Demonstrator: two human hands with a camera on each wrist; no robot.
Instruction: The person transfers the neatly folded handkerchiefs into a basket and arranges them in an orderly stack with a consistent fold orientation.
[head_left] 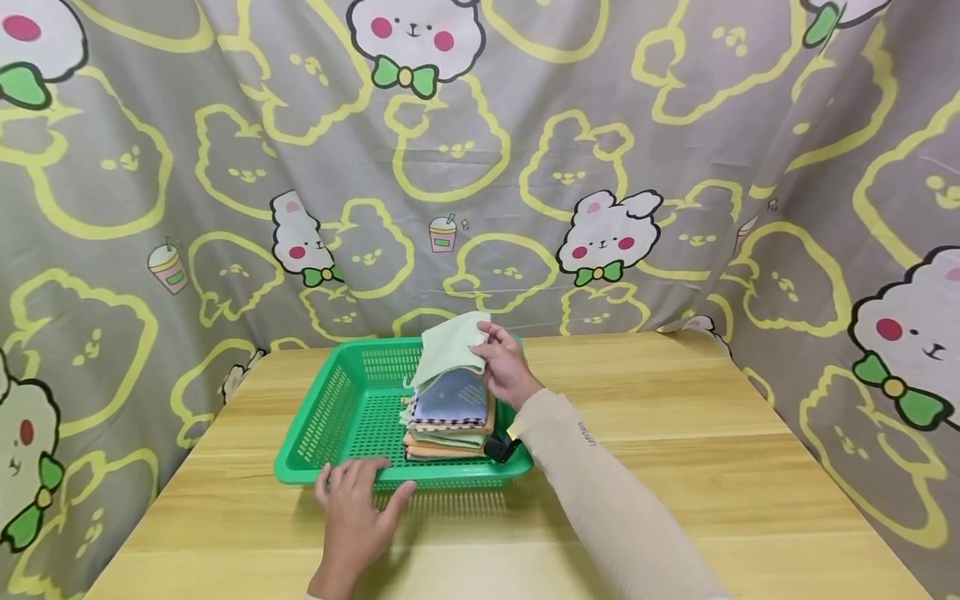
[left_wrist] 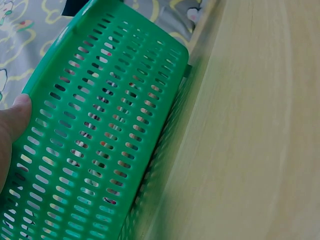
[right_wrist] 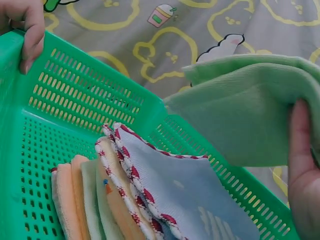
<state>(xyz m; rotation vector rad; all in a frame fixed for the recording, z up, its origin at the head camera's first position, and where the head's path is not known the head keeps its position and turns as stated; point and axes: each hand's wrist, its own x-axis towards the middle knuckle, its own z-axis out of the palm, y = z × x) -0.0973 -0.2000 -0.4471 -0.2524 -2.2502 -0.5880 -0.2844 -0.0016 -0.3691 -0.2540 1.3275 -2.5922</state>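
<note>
A light green folded cloth (head_left: 452,343) is pinched between the thumb and fingers of my right hand (head_left: 507,367), raised over a stack of folded cloths. In the right wrist view, the green cloth (right_wrist: 240,110) hangs apart from the blue cloth (right_wrist: 185,185) topping the stack. That blue one has a red-and-white edge; orange, green and cream cloths (right_wrist: 90,195) are packed beside it. The stack sits in the right part of a green plastic basket (head_left: 311,408). My left hand (head_left: 358,512) grips the basket's near rim, fingers over the inside and thumb (left_wrist: 21,112) outside.
The basket stands on a wood-grain table (head_left: 637,433). A grey curtain (head_left: 517,108) with yellow outlines and white rabbits hangs behind and along both sides. A black wrist camera (head_left: 501,448) on the right sleeve is close over the basket's right rim.
</note>
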